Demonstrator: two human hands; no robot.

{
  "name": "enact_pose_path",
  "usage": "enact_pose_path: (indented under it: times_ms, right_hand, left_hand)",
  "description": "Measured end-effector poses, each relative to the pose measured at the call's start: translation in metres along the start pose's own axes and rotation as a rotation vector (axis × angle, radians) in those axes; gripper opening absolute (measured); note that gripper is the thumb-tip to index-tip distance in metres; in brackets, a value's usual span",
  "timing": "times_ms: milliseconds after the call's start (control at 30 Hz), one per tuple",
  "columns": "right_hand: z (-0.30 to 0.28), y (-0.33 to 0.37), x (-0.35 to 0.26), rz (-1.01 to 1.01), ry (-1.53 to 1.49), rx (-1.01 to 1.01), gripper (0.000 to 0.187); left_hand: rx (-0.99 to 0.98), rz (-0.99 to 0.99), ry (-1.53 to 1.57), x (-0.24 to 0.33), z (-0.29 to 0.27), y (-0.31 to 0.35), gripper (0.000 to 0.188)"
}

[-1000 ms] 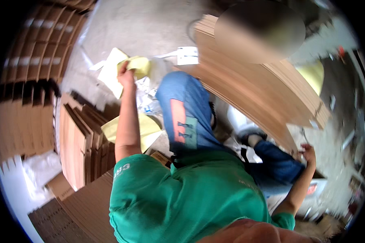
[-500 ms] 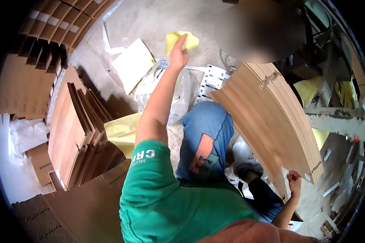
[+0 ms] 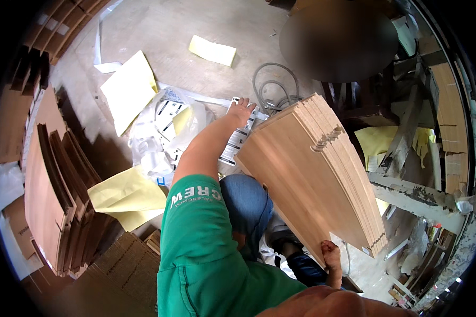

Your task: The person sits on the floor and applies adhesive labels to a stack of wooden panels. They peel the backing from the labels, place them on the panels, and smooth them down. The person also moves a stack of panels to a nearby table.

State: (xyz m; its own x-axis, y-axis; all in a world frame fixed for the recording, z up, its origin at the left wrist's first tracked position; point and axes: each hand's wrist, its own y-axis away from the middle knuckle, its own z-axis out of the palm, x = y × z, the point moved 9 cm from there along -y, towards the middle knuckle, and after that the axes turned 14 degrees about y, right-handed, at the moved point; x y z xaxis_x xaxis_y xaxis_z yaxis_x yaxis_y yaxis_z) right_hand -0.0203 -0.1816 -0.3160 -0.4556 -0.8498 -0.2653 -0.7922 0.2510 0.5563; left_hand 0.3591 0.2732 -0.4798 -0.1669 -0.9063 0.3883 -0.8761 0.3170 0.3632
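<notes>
My left hand (image 3: 241,112) is stretched out with its fingers spread over the top of a white printed sheet (image 3: 231,150) on the floor. To its left lies a crumpled clear plastic bag (image 3: 145,142) with printed white sheets and yellow paper showing in it. A loose yellow paper sheet (image 3: 212,50) rests on the floor farther off. On the right, my right hand (image 3: 331,255) is closed at the near end of a wooden panel (image 3: 291,185), the front one of a leaning stack. The fingertips are partly hidden.
More dark-edged panels (image 3: 50,195) lean at the left. Yellow paper (image 3: 127,195) and a white sheet (image 3: 128,90) lie on the floor. A coiled grey cable (image 3: 276,66) sits behind the right stack. Peeling white beams (image 3: 418,195) and scrap wood fill the right side.
My left hand has let go of the yellow paper, which now lies on the floor, and has come back to the white printed sheet. My right hand remains at the panel's end.
</notes>
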Motion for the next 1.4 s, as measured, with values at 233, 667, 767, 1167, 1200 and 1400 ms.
enact_pose_path:
  times_ms: [233, 667, 767, 1167, 1200, 1400]
  right_hand:
    - [-0.002, -0.003, -0.013, -0.020, 0.012, -0.023, 0.017]
    - [0.011, -0.011, 0.000, 0.107, -0.131, -0.162, 0.020]
    - [0.015, -0.014, 0.024, 0.077, -0.097, -0.162, 0.021]
    - [0.000, -0.015, 0.027, 0.046, -0.060, -0.096, 0.018]
    - [-0.008, -0.013, 0.019, -0.037, -0.045, -0.045, 0.017]
    - [-0.077, -0.002, -0.091, -0.206, -0.294, 0.335, 0.017]
  left_hand:
    - [0.106, 0.052, -0.189, -0.009, 0.022, -0.026, 0.033]
    - [0.312, -0.548, 1.076, -0.085, 0.118, 0.193, 0.013]
    - [0.388, -0.582, 0.916, -0.083, 0.139, 0.269, 0.030]
    - [0.249, -0.650, 0.662, -0.078, 0.162, 0.292, 0.033]
    - [0.347, -0.635, 0.672, -0.063, 0.125, 0.301, 0.024]
    - [0.969, -0.464, 1.515, -0.033, -0.010, 0.363, 0.017]
